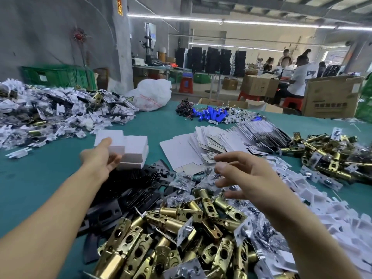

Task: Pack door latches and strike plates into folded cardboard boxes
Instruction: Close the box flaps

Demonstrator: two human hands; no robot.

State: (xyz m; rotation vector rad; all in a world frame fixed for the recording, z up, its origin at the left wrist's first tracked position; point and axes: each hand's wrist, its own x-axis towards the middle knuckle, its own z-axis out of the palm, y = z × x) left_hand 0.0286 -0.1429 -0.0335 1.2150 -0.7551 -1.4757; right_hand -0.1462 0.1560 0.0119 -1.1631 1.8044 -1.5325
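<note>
Reaches left hand [100,158] to folded boxes [135,146] — grip blurred, cannot tell; hovers right hand [247,178], fingers apart (empty), over latches [171,220] — likely next pick.

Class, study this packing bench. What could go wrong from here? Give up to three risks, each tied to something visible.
1. The left hand, blurred, is at the unevenly stacked white boxes; a nudge might topple them.
2. The right hand hovers open over overlapping piles of brass latches, black strike plates and small clear bags, so it may pick up the wrong part.
3. Latches lying on the plates could scratch them.
</note>
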